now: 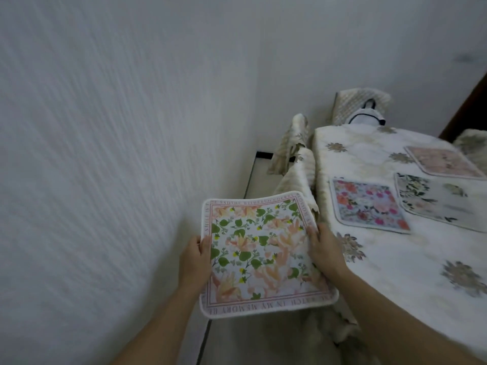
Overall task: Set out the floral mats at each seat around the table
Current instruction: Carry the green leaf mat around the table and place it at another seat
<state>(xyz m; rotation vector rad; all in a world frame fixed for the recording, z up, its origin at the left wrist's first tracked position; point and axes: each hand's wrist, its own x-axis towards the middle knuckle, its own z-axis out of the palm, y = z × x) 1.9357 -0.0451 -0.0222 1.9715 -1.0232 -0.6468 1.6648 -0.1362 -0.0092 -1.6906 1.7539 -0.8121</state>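
The head view shows a white textured wall [105, 154] on the left and a surface [395, 259] on the right, covered with a pale flowered cloth [350, 143]. Three floral mats lie on it: a bright pink one [369, 204], a pale one with dark leaves [434, 201] partly over it, and a soft pink one [442, 162] farther away. The left hand [195, 256] and the right hand [326, 251] hold a green and peach mat [261, 254] in the air beside the surface, fingers closed on its two side edges. A covered chair [292, 146] stands near the wall.
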